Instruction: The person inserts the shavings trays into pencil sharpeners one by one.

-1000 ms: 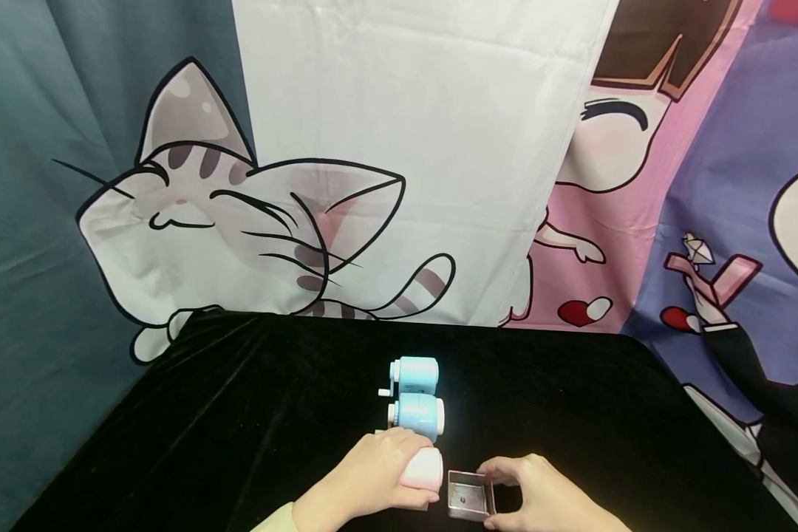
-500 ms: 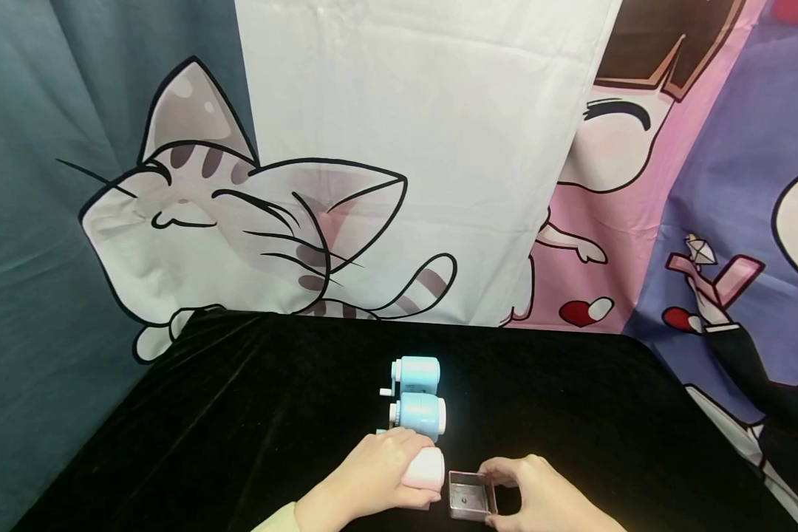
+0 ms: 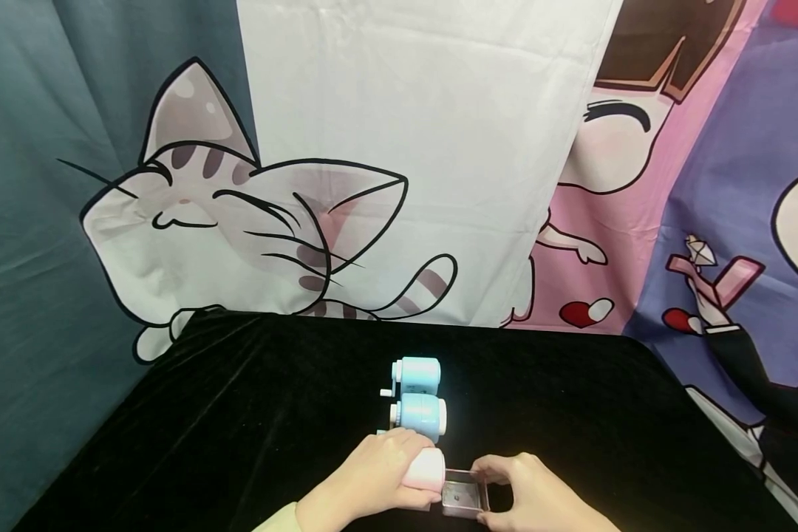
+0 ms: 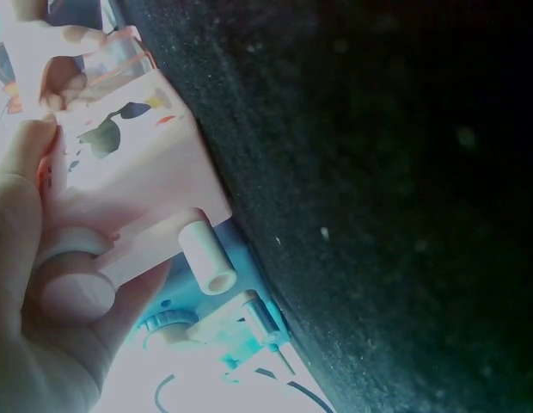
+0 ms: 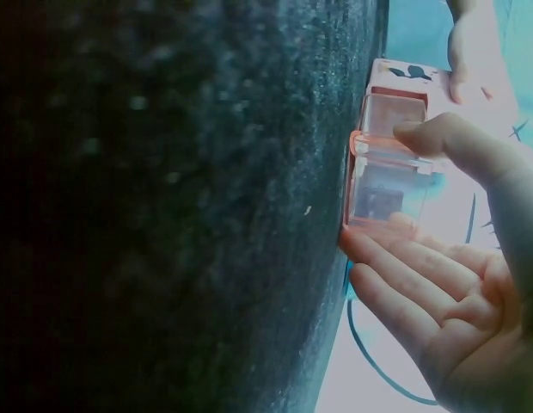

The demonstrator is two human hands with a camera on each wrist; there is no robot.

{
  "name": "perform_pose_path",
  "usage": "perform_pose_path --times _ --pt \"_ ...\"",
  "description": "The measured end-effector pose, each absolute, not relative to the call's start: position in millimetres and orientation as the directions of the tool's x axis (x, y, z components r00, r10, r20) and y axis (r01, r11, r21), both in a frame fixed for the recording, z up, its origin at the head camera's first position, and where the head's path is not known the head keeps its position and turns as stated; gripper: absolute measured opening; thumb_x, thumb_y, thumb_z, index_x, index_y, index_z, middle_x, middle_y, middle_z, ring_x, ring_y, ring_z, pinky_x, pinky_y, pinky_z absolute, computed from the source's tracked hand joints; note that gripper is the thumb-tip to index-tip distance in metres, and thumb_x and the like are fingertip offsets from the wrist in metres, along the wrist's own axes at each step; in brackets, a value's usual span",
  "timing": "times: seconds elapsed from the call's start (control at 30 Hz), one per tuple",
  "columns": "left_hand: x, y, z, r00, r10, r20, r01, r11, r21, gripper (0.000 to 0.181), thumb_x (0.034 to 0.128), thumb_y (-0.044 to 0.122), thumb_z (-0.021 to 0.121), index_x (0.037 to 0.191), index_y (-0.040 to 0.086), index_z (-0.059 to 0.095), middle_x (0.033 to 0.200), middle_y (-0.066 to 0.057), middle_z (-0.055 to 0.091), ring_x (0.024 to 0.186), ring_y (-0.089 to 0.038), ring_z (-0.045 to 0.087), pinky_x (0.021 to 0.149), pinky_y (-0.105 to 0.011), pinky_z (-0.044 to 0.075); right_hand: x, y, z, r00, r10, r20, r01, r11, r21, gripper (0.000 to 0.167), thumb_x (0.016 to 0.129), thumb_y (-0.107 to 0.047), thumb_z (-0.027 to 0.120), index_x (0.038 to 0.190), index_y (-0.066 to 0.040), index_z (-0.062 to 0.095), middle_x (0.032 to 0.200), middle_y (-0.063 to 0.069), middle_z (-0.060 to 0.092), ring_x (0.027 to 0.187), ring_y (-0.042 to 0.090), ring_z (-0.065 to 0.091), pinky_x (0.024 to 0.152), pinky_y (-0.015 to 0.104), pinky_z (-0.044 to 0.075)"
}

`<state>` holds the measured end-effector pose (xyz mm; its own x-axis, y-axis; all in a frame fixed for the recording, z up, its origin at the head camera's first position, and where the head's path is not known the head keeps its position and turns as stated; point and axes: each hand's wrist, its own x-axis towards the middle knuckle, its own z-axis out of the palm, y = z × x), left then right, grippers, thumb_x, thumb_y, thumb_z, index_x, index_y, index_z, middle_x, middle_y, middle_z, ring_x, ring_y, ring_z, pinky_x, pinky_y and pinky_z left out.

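Observation:
A pink crank pencil sharpener (image 3: 425,470) with a printed pattern sits on the black cloth, and my left hand (image 3: 377,473) grips it from above. Its crank handle (image 4: 208,258) points away from the drawer side, as the left wrist view shows. My right hand (image 3: 539,491) pinches a clear, pink-edged shavings drawer (image 3: 462,496) between thumb and fingers. In the right wrist view the drawer (image 5: 391,185) lines up with the opening in the sharpener's body, its inner end at that opening. How far it reaches inside is hard to tell.
Two blue crank sharpeners stand in a row behind the pink one: a nearer one (image 3: 420,414) close to my left hand and a farther one (image 3: 420,375). Black velvet cloth (image 3: 292,399) covers the table. A cartoon-printed curtain (image 3: 399,148) hangs behind.
My right hand has moved slightly left with the drawer, closing the gap to the pink sharpener. My left hand and the blue sharpeners stay in place.

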<state>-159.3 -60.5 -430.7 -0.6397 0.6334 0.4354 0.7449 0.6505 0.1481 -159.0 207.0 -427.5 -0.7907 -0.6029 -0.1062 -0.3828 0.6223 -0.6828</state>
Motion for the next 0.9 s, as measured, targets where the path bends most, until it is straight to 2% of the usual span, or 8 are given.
perform_pose_path --times 0.57,0.9 --pt "-160 -60 -431 -0.622 0.631 0.463 0.751 0.648 0.126 0.044 0.0781 0.055 0.070 0.102 0.018 0.063 0.091 0.008 0.068 0.079 -0.003 0.060 0.068 -0.014 0.051 -161 197 -430 -0.777 -0.628 -0.045 -0.453 0.608 -0.652 0.039 0.080 -0.038 0.075 0.111 -0.018 0.065 0.106 -0.005 0.071 0.092 0.005 0.068 0.081 0.037 0.057" --pt "-160 -59 -431 -0.634 0.626 0.455 0.744 0.654 0.137 0.044 0.0773 0.055 0.071 0.102 0.019 0.064 0.091 0.008 0.068 0.080 -0.002 0.060 0.067 -0.014 0.050 -161 192 -430 -0.781 -0.622 -0.055 -0.440 0.609 -0.660 0.038 0.079 -0.036 0.075 0.112 -0.018 0.065 0.107 -0.005 0.071 0.092 0.006 0.068 0.081 0.039 0.057"
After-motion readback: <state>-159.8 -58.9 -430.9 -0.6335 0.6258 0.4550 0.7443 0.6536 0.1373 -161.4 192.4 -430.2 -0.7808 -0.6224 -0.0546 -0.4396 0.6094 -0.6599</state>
